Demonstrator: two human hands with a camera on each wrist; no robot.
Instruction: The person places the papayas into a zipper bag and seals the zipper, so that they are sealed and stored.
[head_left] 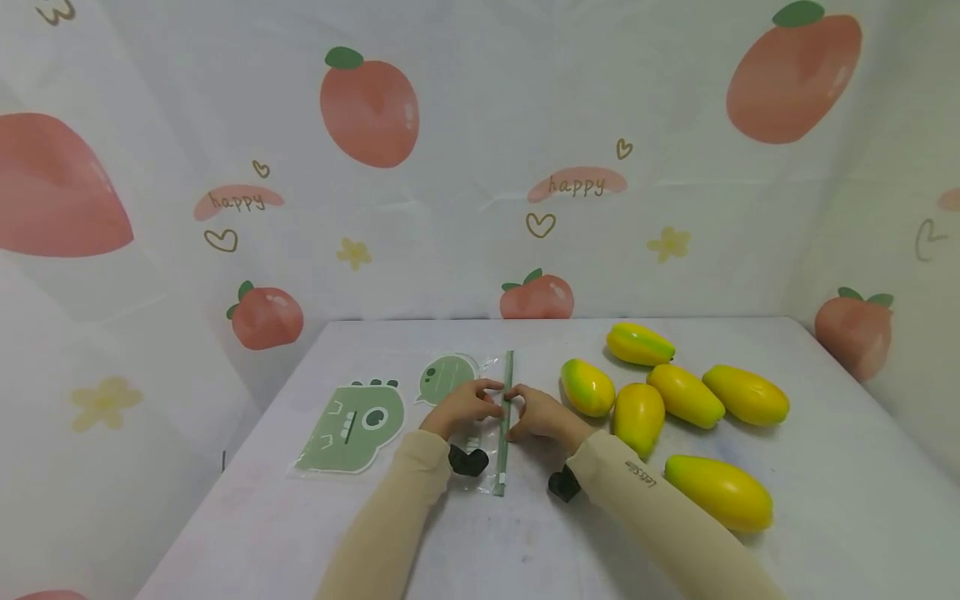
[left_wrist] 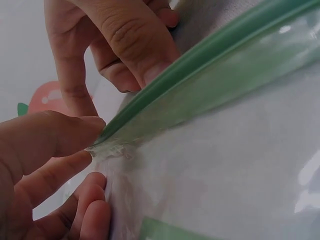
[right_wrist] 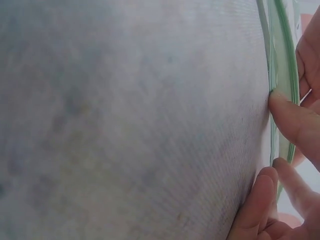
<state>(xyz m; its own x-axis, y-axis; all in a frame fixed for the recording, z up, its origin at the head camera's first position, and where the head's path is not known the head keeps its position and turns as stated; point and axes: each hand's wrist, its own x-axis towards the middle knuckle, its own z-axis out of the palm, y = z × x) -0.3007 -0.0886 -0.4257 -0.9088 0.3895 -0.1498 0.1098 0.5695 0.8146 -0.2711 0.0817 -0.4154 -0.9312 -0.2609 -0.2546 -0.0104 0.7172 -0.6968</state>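
Note:
A clear zip bag (head_left: 352, 429) with a green dinosaur print lies flat on the white table, its green zip edge (head_left: 502, 467) toward the right. My left hand (head_left: 465, 408) pinches the bag at the zip edge; in the left wrist view its thumb and finger (left_wrist: 75, 134) meet on the clear film there. Opposite it, my right hand (head_left: 546, 417) pinches the same edge between thumb and fingers. The right wrist view shows the right thumb (right_wrist: 295, 117) on the green-lined rim, where two edges stand slightly apart. The bag's inside is mostly hidden.
Several yellow fruits with green patches, papaya-like, lie to the right of the bag; one fruit (head_left: 718, 493) is nearest the front, and another fruit (head_left: 639, 418) sits close to the right forearm. A fruit-print cloth (head_left: 450, 242) hangs behind the table (head_left: 840, 467).

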